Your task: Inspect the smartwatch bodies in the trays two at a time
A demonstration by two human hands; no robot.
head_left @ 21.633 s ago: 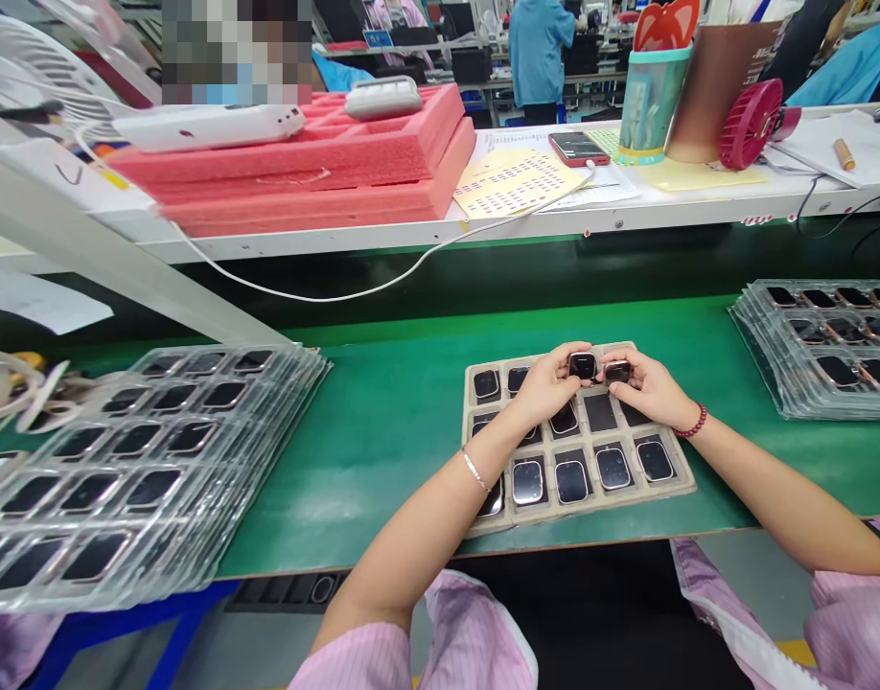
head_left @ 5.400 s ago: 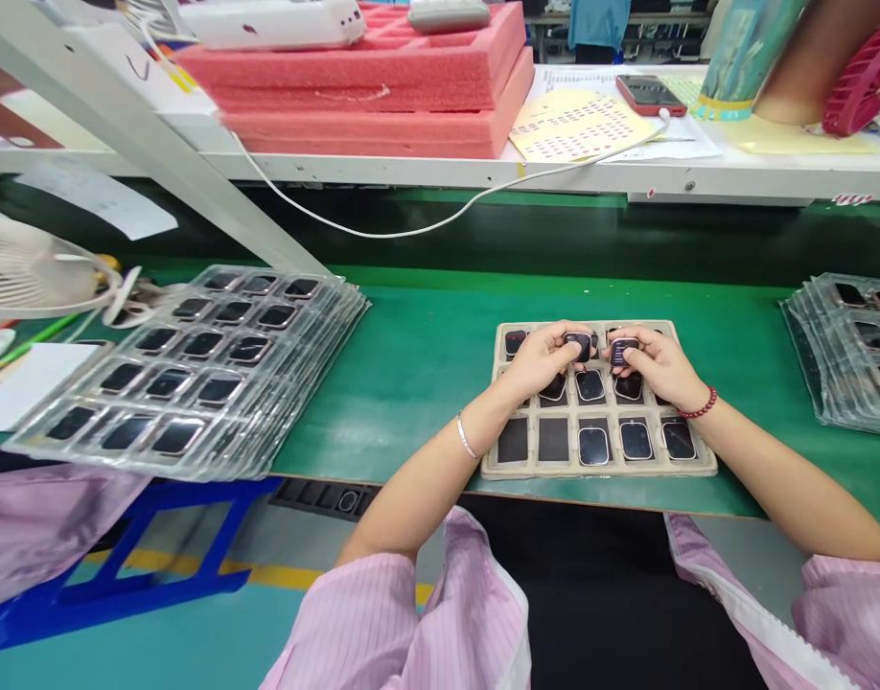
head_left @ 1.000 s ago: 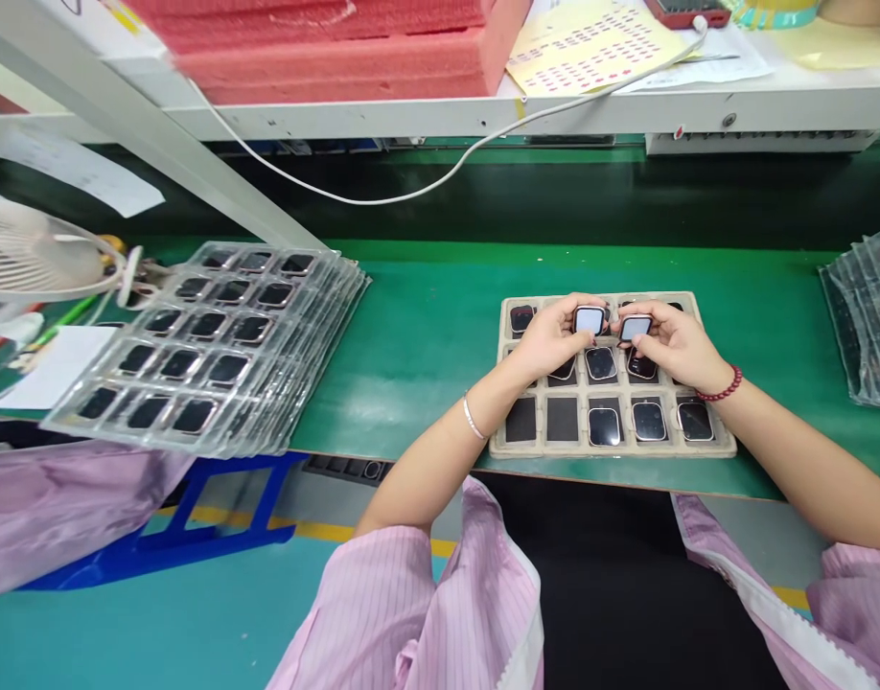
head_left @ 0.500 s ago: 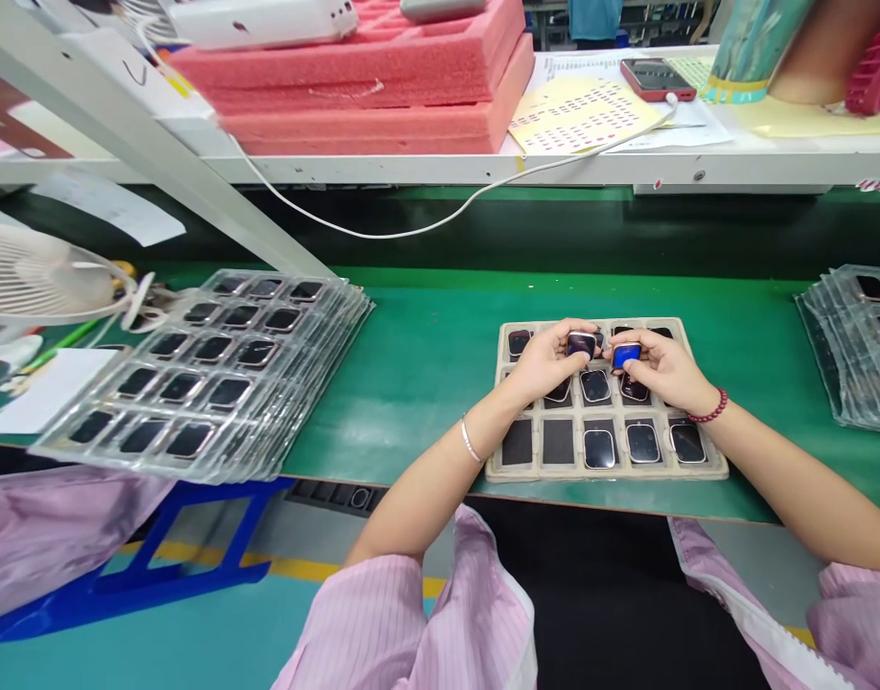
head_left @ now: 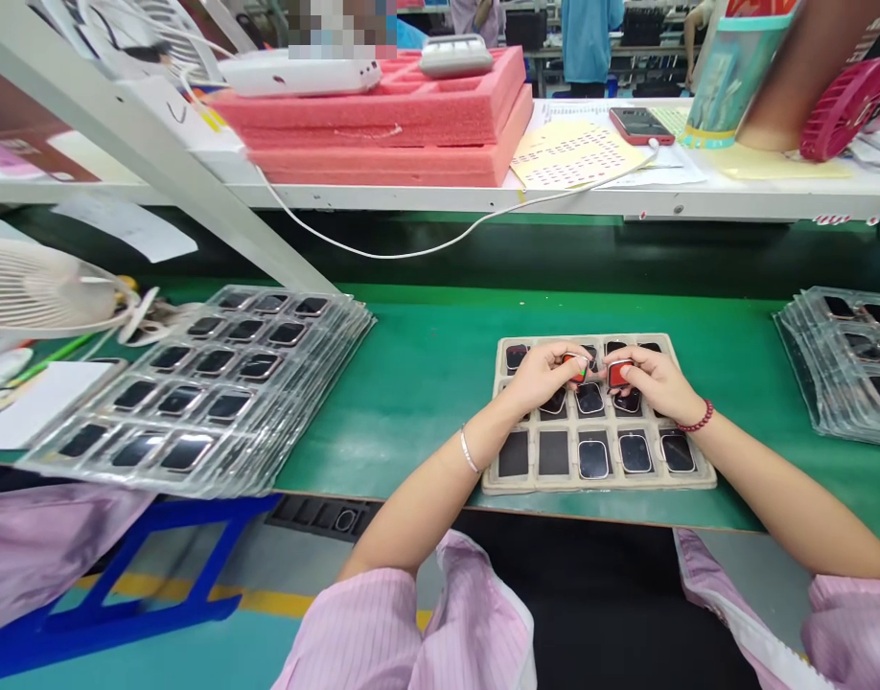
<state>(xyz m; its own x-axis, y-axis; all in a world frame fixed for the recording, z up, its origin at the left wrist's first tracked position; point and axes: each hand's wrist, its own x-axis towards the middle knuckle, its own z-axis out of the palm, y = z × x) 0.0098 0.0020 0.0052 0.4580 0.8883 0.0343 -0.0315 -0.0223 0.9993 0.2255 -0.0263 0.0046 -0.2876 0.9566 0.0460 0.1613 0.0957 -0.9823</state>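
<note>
Over a beige compartment tray [head_left: 490, 476], my left hand [head_left: 544, 374] pinches a square smartwatch [head_left: 575, 368] whose lit screen shows red and some green. Close beside it, my right hand [head_left: 660, 381] grips a second smartwatch [head_left: 618, 374] with a red screen, its thumb against the display. Both are strapless watch cases. Beneath the hands, several dark-screened watches lie in the tray's pockets, among them a front-row watch [head_left: 635, 451]. Two front-left pockets hold no watch and show a dark bottom. My fingers hide part of the tray's back rows.
A tall stack of clear trays with watches [head_left: 228, 402] stands at left, another clear stack [head_left: 843, 383] at right. A white fan [head_left: 44, 283] is far left. Above the green bench [head_left: 411, 383], a shelf carries pink foam [head_left: 382, 144], a phone [head_left: 639, 125] and a hanging white cable [head_left: 382, 256].
The left watch's dark screen now shows red and green; the right one has turned from blue to red. My view has tilted up slightly. Both hands keep their hold.
</note>
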